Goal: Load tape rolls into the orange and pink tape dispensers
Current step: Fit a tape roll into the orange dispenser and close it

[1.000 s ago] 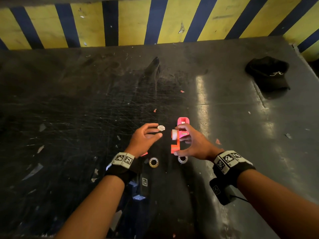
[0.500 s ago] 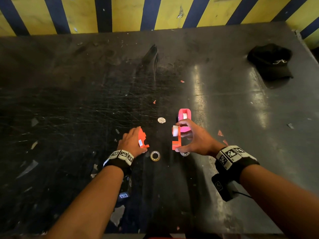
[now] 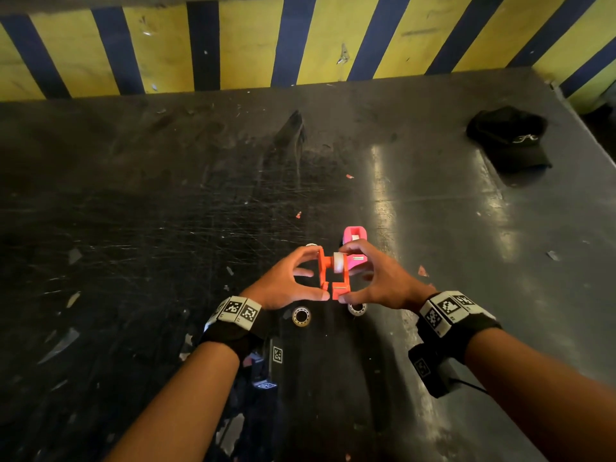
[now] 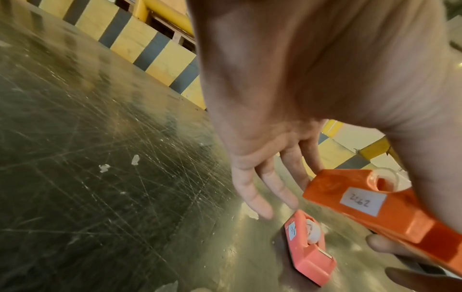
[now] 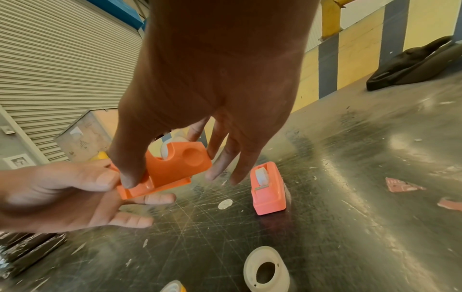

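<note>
1. Head view looks down and forward over the dark table [image 3: 166, 228].
2. Both wrist views sit close, facing along the fingers; all three share the orange dispenser [image 3: 334, 274] and pink dispenser [image 5: 268, 189].

Both forearms reached forward over the worktop, the left hand [image 3: 283, 281] and right hand [image 3: 380, 281] meeting thumb-tip to thumb-tip, each pinching one half of the orange dispenser [image 3: 333, 273] between thumb and forefinger.

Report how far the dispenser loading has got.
Done, apparently: the pink dispenser stands on the table with a white roll seated. In hand: the left hand and right hand hold the two halves of the orange dispenser around a white roll, not yet closed. Two spare rolls lie nearby.
</note>
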The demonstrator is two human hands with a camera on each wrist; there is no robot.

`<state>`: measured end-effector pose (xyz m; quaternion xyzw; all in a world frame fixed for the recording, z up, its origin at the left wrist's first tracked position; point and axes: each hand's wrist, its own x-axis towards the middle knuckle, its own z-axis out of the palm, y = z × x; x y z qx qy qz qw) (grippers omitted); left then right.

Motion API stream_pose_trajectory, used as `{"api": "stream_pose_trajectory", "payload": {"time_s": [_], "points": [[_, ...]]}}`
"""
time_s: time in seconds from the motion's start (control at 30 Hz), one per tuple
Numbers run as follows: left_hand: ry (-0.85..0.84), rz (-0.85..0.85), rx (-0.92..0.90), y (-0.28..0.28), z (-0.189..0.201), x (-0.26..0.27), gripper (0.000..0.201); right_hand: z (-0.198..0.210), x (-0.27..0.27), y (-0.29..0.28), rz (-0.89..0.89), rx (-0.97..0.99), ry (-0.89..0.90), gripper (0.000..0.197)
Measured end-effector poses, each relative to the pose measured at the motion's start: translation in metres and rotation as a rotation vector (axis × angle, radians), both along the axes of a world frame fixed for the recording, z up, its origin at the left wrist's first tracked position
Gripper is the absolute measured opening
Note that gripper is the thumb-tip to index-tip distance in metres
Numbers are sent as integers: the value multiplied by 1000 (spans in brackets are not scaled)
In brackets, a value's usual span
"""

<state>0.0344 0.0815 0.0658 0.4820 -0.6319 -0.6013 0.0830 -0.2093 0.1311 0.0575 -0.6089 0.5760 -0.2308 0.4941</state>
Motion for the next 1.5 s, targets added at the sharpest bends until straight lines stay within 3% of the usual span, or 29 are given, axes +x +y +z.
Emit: {"api": "stream_pose_trajectory", "payload": {"time_s": [0.8, 0.97, 1.17, 1.4, 1.5], "points": [[88, -31, 104, 8, 22, -11, 93, 13, -7, -1, 2, 75, -121, 78], [41, -66, 160, 5, 28, -14, 86, 15, -7, -1, -31, 112, -160, 73], [6, -75, 142, 3, 30, -15, 63, 12, -5, 3, -56, 183, -187, 70], [45, -6, 184, 4, 29, -18, 74, 9, -3, 11, -118, 174, -204, 69], [38, -4, 155, 5, 31, -22, 85, 8, -2, 10, -124, 176, -178, 77]]}}
